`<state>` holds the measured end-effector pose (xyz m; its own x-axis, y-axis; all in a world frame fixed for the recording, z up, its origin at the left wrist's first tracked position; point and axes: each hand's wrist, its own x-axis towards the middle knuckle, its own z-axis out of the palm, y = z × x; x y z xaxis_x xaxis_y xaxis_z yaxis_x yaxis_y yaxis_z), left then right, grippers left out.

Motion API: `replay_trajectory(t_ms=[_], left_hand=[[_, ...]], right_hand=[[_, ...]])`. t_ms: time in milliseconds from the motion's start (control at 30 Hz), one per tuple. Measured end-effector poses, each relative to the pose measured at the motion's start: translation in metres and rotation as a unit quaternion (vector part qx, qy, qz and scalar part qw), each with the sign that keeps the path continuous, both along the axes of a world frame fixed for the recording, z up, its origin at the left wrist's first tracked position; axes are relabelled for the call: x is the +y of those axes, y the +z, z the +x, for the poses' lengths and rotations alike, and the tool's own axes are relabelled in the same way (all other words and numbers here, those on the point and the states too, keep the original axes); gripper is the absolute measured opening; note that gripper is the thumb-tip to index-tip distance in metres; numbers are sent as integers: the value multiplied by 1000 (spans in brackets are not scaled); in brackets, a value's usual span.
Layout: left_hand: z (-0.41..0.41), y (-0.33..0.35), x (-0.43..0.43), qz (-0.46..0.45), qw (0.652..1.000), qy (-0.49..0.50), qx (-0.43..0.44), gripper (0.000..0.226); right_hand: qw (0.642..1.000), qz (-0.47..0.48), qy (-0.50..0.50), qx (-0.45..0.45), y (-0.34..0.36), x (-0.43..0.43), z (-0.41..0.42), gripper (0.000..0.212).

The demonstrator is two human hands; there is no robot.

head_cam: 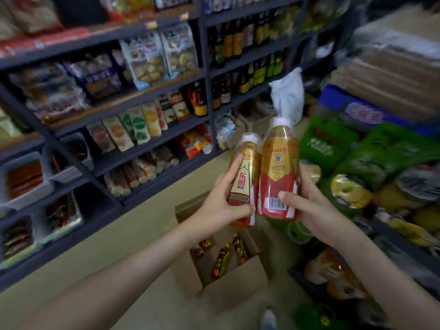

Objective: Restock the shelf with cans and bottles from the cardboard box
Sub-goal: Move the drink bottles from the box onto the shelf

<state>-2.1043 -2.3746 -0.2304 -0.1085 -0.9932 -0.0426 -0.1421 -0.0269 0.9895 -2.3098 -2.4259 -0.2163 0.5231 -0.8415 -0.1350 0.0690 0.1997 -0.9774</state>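
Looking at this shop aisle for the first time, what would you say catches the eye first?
Dead centre, two gold-and-red drink bottles with white caps stand out: the left hand grips the smaller bottle, the right hand the larger bottle, held side by side. Below them an open cardboard box on the floor holds more drinks, and dark shelves packed with snacks fill the left.

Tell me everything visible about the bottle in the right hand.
The clear plastic bottle of golden drink has a white cap and a gold-and-red label with a barcode low down, facing the camera. It is held nearly upright, cap up. The right hand grips its lower half, thumb on the label by the barcode. A smaller matching bottle is close beside it; contact is unclear.
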Motion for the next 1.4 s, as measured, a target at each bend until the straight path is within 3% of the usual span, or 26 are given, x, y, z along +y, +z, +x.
replay_trajectory(t_ms=[200, 333, 533, 667, 867, 1033, 1200, 1400], left_hand=[[-86, 77, 26, -115, 988, -94, -31, 101], [-172, 114, 50, -179, 975, -128, -22, 101], [-330, 159, 95, -270, 950, -156, 14, 98], [-426, 188, 119, -320, 926, -196, 34, 98], [-522, 242, 137, -371, 905, -194, 72, 100], [-570, 283, 125, -443, 872, -193, 78, 101], [-605, 304, 92, -509, 845, -152, 56, 102], [-626, 317, 53, -522, 844, -117, 45, 99]], right_hand=[[992, -71, -102, -28, 74, 71, -94, 97], [976, -160, -148, -22, 123, 120, -174, 79], [943, -233, -238, 22, 176, 192, -318, 78], [916, -263, -301, 40, 206, 241, -405, 89], [860, -308, -404, 46, 256, 284, -498, 94], [798, -347, -488, 66, 293, 281, -560, 102], [729, -387, -541, 164, 309, 229, -603, 103], [712, -357, -561, 228, 314, 140, -636, 99]])
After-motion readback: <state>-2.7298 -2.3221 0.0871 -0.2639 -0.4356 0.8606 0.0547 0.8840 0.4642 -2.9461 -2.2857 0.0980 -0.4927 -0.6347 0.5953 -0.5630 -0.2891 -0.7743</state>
